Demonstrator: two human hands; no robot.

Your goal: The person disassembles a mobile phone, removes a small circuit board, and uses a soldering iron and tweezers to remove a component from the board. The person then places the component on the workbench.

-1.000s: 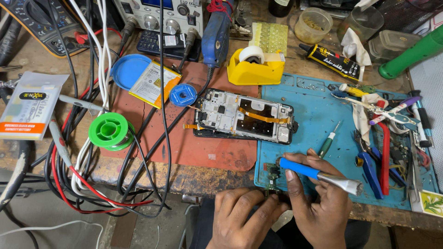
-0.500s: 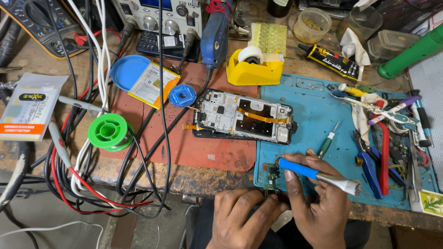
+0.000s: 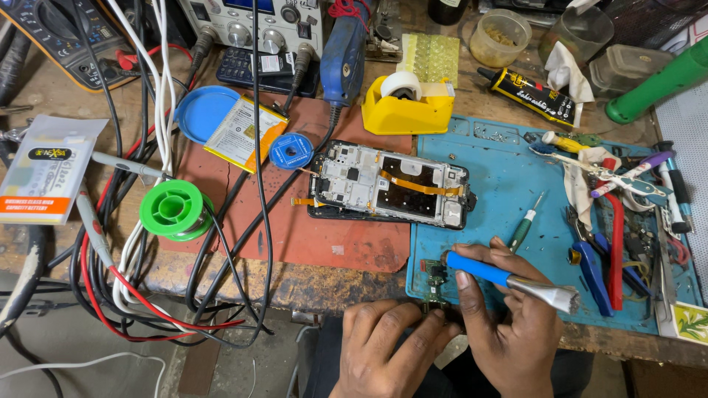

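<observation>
Pinching the small green circuit board (image 3: 435,278), light and likely fragile, by its edge at 6 o'clock, the left hand (image 3: 387,346) steadies it while the right hand (image 3: 509,332) fingers clamp the blue-handled brush (image 3: 509,278).

Bright, even overhead light; soft shadows, sharp focus, slight bend at edges.

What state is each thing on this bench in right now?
Phone: opened, back off, insides showing, lying flat.
Small circuit board: at the mat's front edge, pinched by the left hand.
Blue-handled brush: gripped in the right hand, bristles pointing right.
Tape dispenser: upright, roll loaded.
Green spool: lying flat among cables.
Glue tube: capped, lying down.
Green screwdriver: loose on the blue mat.
</observation>
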